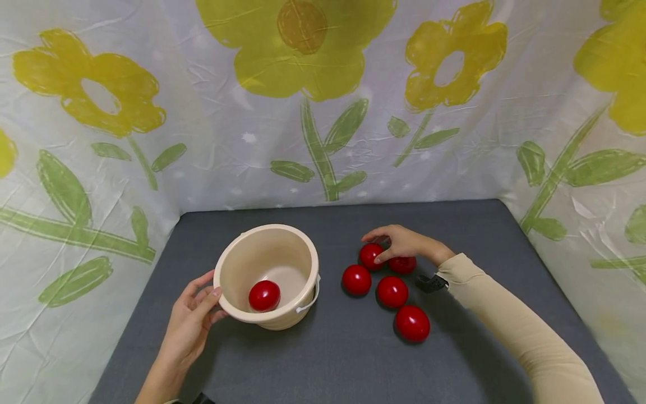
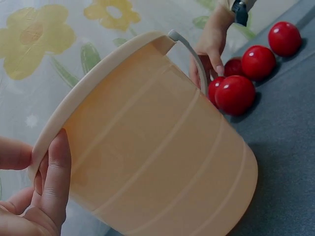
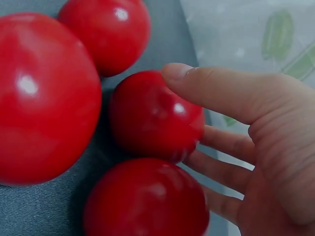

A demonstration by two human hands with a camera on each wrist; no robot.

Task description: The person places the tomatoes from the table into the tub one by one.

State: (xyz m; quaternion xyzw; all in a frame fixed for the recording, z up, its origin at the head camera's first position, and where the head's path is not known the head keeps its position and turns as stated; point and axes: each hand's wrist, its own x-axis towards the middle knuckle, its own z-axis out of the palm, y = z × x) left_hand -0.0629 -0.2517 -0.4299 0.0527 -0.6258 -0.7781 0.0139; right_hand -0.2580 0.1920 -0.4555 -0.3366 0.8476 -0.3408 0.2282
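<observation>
A cream bucket (image 1: 301,247) with a pale handle stands tilted toward me on the left half of the table. My left hand (image 1: 189,322) grips its rim, thumb on one side and fingers on the other, as the left wrist view also shows. Inside the bucket lies one glossy red ball (image 1: 264,295). To the right, my right hand (image 1: 404,245) is around another red ball (image 3: 155,115), thumb over the near side and fingers behind it. A neighbouring red ball (image 1: 402,265) sits partly hidden under that hand.
Three more red balls rest on the dark grey table (image 1: 343,365): one (image 1: 356,280) toward the bucket, one (image 1: 392,292) in the middle and one (image 1: 412,324) nearest me. A flowered cloth (image 1: 217,140) hangs behind the table and along its sides.
</observation>
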